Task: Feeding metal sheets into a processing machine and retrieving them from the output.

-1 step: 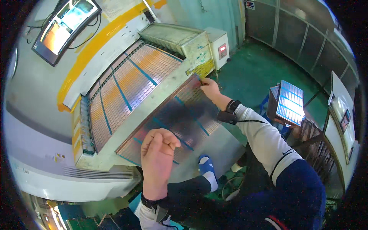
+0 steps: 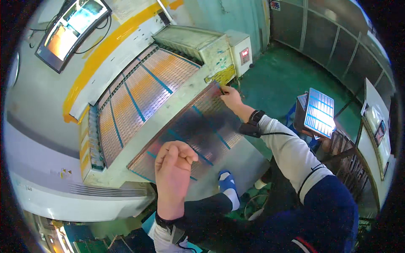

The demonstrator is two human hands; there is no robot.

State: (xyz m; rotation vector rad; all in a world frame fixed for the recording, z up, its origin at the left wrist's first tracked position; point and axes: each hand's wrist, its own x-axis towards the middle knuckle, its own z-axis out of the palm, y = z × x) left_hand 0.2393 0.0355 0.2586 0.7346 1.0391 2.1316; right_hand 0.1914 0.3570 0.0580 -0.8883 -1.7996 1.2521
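Panel (image 2: 195, 131) lies along machine's (image 2: 168, 114) near side, long axis approx. parallel to it, R hand (image 2: 232, 99) nearer, fingers pinching panel's corner by machine's R end, L hand (image 2: 174, 166) toward machine's L end, fingers curled in, contact w/ panel unclear.

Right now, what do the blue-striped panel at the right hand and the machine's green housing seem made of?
Striped panel: probably coppery metal or metal-clad board, glossy, showing blurred reflections. Green housing: likely painted metal, dull and worn; its paint looks patchy.
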